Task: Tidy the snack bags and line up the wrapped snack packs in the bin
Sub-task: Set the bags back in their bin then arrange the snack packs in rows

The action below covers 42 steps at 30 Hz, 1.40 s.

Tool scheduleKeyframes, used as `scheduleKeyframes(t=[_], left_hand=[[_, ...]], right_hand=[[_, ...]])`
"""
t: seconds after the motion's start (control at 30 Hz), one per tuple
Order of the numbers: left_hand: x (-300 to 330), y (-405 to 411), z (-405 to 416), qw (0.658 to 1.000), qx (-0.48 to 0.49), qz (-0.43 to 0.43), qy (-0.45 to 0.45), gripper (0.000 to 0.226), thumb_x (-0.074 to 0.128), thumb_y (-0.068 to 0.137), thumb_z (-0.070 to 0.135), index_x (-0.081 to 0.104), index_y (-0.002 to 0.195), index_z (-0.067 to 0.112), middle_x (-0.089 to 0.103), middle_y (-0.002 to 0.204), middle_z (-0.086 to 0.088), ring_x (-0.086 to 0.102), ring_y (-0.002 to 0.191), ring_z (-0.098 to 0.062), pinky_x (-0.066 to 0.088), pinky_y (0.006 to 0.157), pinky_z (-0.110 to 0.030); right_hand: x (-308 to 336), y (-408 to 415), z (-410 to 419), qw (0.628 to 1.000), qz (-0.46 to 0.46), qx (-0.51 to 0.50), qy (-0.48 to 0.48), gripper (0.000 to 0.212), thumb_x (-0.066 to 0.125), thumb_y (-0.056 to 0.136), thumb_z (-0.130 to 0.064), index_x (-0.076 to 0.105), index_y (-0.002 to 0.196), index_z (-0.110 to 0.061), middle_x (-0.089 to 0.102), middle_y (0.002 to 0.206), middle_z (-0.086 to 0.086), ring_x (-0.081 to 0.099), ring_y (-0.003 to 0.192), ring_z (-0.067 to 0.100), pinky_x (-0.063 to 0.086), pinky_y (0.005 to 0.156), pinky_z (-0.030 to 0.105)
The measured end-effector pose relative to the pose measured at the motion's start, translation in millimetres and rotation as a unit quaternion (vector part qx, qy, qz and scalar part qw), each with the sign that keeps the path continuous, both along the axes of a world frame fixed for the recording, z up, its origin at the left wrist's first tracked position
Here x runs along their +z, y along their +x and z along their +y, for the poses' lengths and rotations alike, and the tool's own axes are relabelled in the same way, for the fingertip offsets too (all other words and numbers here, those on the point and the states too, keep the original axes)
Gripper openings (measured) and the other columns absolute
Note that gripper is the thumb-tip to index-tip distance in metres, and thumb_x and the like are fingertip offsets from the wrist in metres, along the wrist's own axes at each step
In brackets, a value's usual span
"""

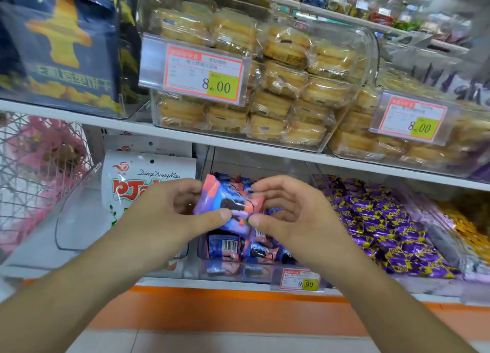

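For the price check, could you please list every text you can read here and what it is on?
"8.00": price tag on the pastry bin.
"8.00": second price tag, right.
"9.90": lower price tag.
"DingDangMao": white snack bag.
Barcode digits, small tag print: unreadable.

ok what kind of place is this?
Most likely a shop's snack aisle: price tags clipped on clear bins, shelves of wrapped pastries, and loose purple candies sold from a bin.
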<state>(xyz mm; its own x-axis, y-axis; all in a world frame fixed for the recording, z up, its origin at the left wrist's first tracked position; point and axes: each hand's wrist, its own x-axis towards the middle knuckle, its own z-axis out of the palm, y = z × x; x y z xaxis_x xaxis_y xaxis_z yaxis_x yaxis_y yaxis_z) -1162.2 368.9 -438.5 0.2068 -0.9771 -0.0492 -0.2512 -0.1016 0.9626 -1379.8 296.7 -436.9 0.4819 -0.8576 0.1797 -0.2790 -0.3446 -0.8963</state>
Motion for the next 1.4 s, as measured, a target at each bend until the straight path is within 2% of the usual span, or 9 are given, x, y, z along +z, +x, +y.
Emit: scheduleKeyframes(t=[0.1, 0.23, 0.43, 0.6, 0.73, 0.9, 1.07, 1.23, 1.4], left_hand=[[-1.9, 12.3, -3.6, 0.999, 0.046, 0.022, -0.002, 0.017, 0.087, 0.078, 0.033, 0.079, 0.092, 0.029, 0.081, 0.087, 0.018, 0.074, 0.075, 0.002, 0.052, 0.074, -0.025], [-9.5, 25.7, -7.8, 0.997, 0.072, 0.017, -0.001, 0.019, 0.086, 0.078, 0.034, 0.081, 0.095, 0.026, 0.083, 0.093, 0.008, 0.075, 0.084, -0.027, 0.056, 0.078, -0.034], [-13.9, 25.5, -11.0, 0.997, 0.074, 0.002, 0.009, 0.022, 0.088, 0.075, 0.032, 0.08, 0.096, 0.027, 0.083, 0.092, 0.014, 0.077, 0.082, -0.006, 0.059, 0.086, -0.036], [-15.6, 26.1, -11.3, 0.998, 0.068, 0.0, 0.012, 0.032, 0.087, 0.071, 0.037, 0.08, 0.101, 0.028, 0.082, 0.096, 0.015, 0.077, 0.088, -0.006, 0.059, 0.09, -0.037], [-16.8, 26.8, -7.4, 0.998, 0.054, -0.002, 0.015, 0.025, 0.086, 0.076, 0.034, 0.08, 0.1, 0.029, 0.082, 0.094, 0.016, 0.077, 0.085, -0.004, 0.059, 0.092, -0.037], [-15.8, 25.6, -5.3, 0.999, 0.05, -0.001, 0.011, 0.024, 0.087, 0.075, 0.036, 0.08, 0.098, 0.033, 0.081, 0.093, 0.02, 0.076, 0.084, 0.001, 0.056, 0.089, -0.033], [-16.2, 22.0, -5.1, 0.999, 0.05, 0.015, -0.001, 0.014, 0.086, 0.077, 0.029, 0.076, 0.086, 0.033, 0.073, 0.073, 0.036, 0.071, 0.074, 0.013, 0.051, 0.076, -0.022], [-10.1, 16.1, -4.7, 0.999, 0.033, 0.018, -0.005, 0.039, 0.086, 0.077, 0.03, 0.071, 0.065, 0.064, 0.069, 0.069, 0.041, 0.067, 0.068, 0.019, 0.047, 0.073, -0.019], [-13.3, 9.8, -7.0, 0.999, 0.05, 0.018, 0.0, 0.02, 0.088, 0.076, 0.034, 0.077, 0.092, 0.031, 0.077, 0.086, 0.031, 0.074, 0.075, 0.006, 0.053, 0.078, -0.026]], right_hand=[[-6.6, -13.5, -30.4, 0.997, 0.038, -0.063, -0.013, 0.025, 0.074, 0.091, 0.0, 0.072, 0.106, -0.02, 0.076, 0.1, 0.0, 0.073, 0.093, 0.016, 0.061, 0.085, 0.026], [-42.1, -30.2, -69.5, 0.986, 0.144, -0.077, -0.034, 0.015, 0.064, 0.096, -0.003, 0.071, 0.106, -0.013, 0.069, 0.095, 0.0, 0.064, 0.078, 0.011, 0.057, 0.069, 0.019], [-74.3, -5.3, -78.9, 0.938, 0.345, 0.005, -0.03, 0.044, 0.077, 0.092, -0.017, 0.067, 0.133, -0.03, 0.067, 0.135, -0.012, 0.061, 0.122, 0.008, 0.049, 0.104, 0.027], [-90.4, 8.8, -88.6, 0.935, 0.354, 0.018, -0.02, 0.045, 0.078, 0.091, -0.017, 0.068, 0.133, -0.03, 0.07, 0.128, -0.011, 0.056, 0.104, 0.002, 0.041, 0.09, 0.018], [-99.5, 10.1, -92.5, 0.938, 0.347, 0.006, -0.009, 0.035, 0.081, 0.086, -0.014, 0.073, 0.117, -0.03, 0.069, 0.089, -0.013, 0.059, 0.075, 0.002, 0.051, 0.076, 0.026], [-101.7, 4.1, -92.8, 0.922, 0.385, 0.0, -0.038, 0.025, 0.081, 0.087, -0.021, 0.078, 0.112, -0.023, 0.067, 0.089, -0.006, 0.062, 0.077, 0.009, 0.046, 0.067, 0.02], [-91.7, -3.1, -88.6, 0.931, 0.363, -0.032, -0.016, 0.022, 0.084, 0.084, -0.018, 0.065, 0.089, -0.028, 0.068, 0.097, -0.004, 0.067, 0.09, 0.015, 0.058, 0.073, 0.031], [-68.1, -9.8, -77.8, 0.969, 0.229, -0.083, 0.025, 0.023, 0.08, 0.09, -0.018, 0.058, 0.091, -0.026, 0.071, 0.098, 0.001, 0.068, 0.098, 0.018, 0.054, 0.077, 0.032], [-40.2, -15.2, -57.7, 0.988, 0.097, -0.087, 0.085, 0.03, 0.085, 0.086, -0.021, 0.068, 0.103, -0.039, 0.072, 0.091, -0.015, 0.071, 0.095, 0.006, 0.055, 0.074, 0.025]])
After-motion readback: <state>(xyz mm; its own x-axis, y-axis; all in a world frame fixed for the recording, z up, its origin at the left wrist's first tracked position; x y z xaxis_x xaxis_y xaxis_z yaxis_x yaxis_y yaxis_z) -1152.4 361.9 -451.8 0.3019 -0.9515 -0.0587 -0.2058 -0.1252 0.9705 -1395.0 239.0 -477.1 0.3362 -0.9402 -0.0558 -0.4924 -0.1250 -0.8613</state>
